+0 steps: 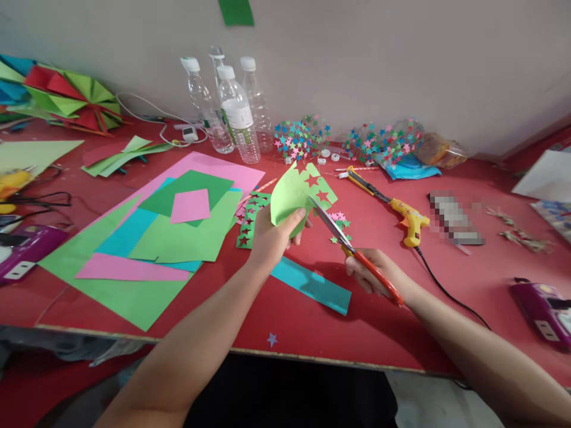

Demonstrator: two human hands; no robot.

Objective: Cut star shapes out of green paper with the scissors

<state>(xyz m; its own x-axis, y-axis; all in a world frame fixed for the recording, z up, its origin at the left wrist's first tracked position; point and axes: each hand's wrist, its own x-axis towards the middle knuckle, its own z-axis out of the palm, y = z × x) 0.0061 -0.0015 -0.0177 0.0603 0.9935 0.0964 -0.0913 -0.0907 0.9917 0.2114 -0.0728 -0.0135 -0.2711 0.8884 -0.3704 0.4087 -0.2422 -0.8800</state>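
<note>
My left hand (pixel 281 229) grips a light green paper sheet (pixel 288 193) that curls upward and has star-shaped holes along its far edge. In my right hand (pixel 372 270) is a pair of scissors (pixel 379 276) with red handles, its blades pointing up and left, their tips at the paper's right side. Behind my left hand lies a green paper strip (pixel 250 223) full of star holes. Small pink and green paper stars (pixel 339 223) are scattered near the blades. A blue paper strip (pixel 312 285) rests on the table below my hands.
Pink, green and blue paper sheets (pixel 178 238) overlap at left. Plastic bottles (pixel 238 113) stand by the wall, beside bottles filled with coloured stars (pixel 386 139). A yellow glue gun (pixel 408 220) with a black cord and a yellow cutter knife (pixel 359 180) lie right on the red table (pixel 285 330).
</note>
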